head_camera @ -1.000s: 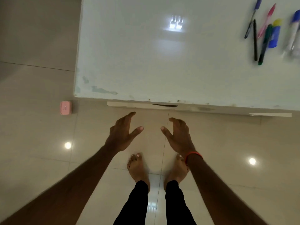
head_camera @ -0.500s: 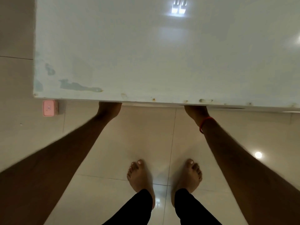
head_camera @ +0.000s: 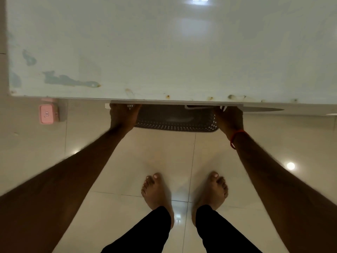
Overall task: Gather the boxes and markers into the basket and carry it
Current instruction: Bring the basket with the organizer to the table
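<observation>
Where the white counter [head_camera: 164,52] ends at its near-left corner, a small pink block [head_camera: 47,114] lies on the glossy tiled floor [head_camera: 91,207], just beside the corner and well apart from the hands. Blue-green stains and rust-coloured specks mark the counter's near edge. To the right of the block, the left hand [head_camera: 124,115] reaches forward, back upward, and grips the left end of the basket [head_camera: 175,119]; its fingers curl over the rim, their tips hidden under the counter's edge. The basket is dark and pierced with rows of small holes. It sits between the two hands, its near side showing below the counter's edge and the rest out of sight underneath. Whether it rests on the floor or is lifted I cannot tell. Nearer the camera, between the forearms, two bare feet [head_camera: 156,190] stand on the tiles under black trouser legs. The right hand [head_camera: 229,117] grips the basket's right end the same way, fingers wrapped over the rim and partly hidden by the counter. An orange band [head_camera: 235,138] circles the right wrist. Far right, a round spot of light [head_camera: 290,165] glints on the floor
</observation>
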Available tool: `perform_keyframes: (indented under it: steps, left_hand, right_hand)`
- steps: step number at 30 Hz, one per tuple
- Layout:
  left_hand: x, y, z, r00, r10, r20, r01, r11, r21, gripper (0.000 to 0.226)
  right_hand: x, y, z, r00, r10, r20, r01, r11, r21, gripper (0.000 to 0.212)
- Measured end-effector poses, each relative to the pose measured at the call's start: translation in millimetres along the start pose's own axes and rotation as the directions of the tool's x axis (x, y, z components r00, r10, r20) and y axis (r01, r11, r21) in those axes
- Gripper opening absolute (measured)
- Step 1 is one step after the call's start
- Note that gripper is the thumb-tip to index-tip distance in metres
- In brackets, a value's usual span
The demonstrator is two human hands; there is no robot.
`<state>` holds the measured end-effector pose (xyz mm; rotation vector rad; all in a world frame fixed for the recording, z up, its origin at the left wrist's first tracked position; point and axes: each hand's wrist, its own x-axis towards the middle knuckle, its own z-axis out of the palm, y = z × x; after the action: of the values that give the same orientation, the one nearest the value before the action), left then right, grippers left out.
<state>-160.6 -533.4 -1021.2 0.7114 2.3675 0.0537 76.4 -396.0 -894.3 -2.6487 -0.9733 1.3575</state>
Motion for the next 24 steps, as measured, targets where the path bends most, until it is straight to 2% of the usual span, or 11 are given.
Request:
perform_keyframes:
  steps: [1,2,3,4,6,7,11,14,17,22,24]
  left_hand:
    - [0.6,10.2,-10.8,0.999,0.036,-0.009,-0.036,0.998,-0.043,0.029]
    - [11.5,33.8,-40.6,0.999,0.046,0.01,-0.045,0.995,-0.091,0.026]
    - [29.3,64.9,-82.4,0.995,0.07,0.07,-0.056,0.981,-0.185,0.023]
    - [49.6,104.1,-135.0,0.989,0.115,0.096,-0.095,0.977,-0.19,0.026]
    - [81.2,189.9,-214.8,0.974,0.227,0.016,-0.224,0.971,-0.088,0.073]
    - [74.1,204.6,-222.3,0.957,0.244,0.159,-0.226,0.966,-0.124,0.089]
    - [38.8,180.5,-223.1,0.931,0.265,0.251,-0.221,0.957,-0.19,0.098]
    - [6.9,174.1,-227.9,0.916,0.254,0.312,-0.117,0.91,-0.397,0.069]
    - [-28.7,171.3,-242.5,0.892,0.262,0.368,-0.055,0.872,-0.486,0.043]
    - [-72.9,136.0,-261.0,0.916,0.061,0.397,0.122,0.899,-0.42,0.088]
    - [-89.4,121.2,-269.8,0.911,0.036,0.411,0.143,0.907,-0.397,0.086]
  right_hand:
    - [10.6,-40.1,-28.8,1.0,-0.007,-0.009,0.007,1.0,0.014,0.039]
    - [24.3,-84.4,-56.5,0.982,-0.135,-0.135,0.117,0.983,-0.139,0.045]
    - [26.5,-110.2,-58.3,0.96,-0.247,-0.133,0.214,0.951,-0.222,0.046]
    - [29.9,-120.8,-63.2,0.956,-0.292,-0.019,0.287,0.95,-0.124,0.044]
    - [34.8,-116.9,-69.6,0.941,-0.337,0.001,0.334,0.932,-0.138,0.042]
    - [29.2,-102.8,-66.3,0.94,-0.342,-0.007,0.338,0.931,-0.138,0.041]
    - [9.3,-76.4,-73.4,0.931,-0.365,0.008,0.363,0.922,-0.133,0.03]
    - [-13.5,-65.2,-83.2,0.912,-0.407,-0.05,0.398,0.908,-0.131,0.025]
    - [-39.0,-49.5,-95.9,0.907,-0.42,-0.034,0.41,0.898,-0.161,0.027]
    - [-88.7,-16.6,-122.9,0.917,-0.398,0.018,0.396,0.908,-0.134,0.022]
    - [-109.1,-1.7,-131.2,0.913,-0.407,0.024,0.406,0.905,-0.129,0.024]
